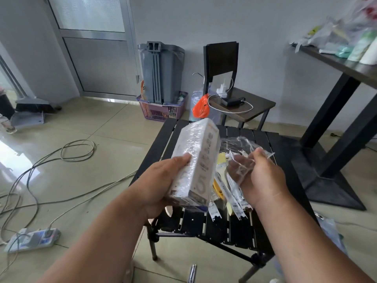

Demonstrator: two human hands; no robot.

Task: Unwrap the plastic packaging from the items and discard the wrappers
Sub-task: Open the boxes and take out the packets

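Box in bubble wrap sits in my left hand, fingers closed around its lower part, raised and tilted above the black slatted table. My right hand pinches a crumpled clear wrapper just beside the box. Under both hands, small packets lie on the table. Behind it stand a grey bin and a chair.
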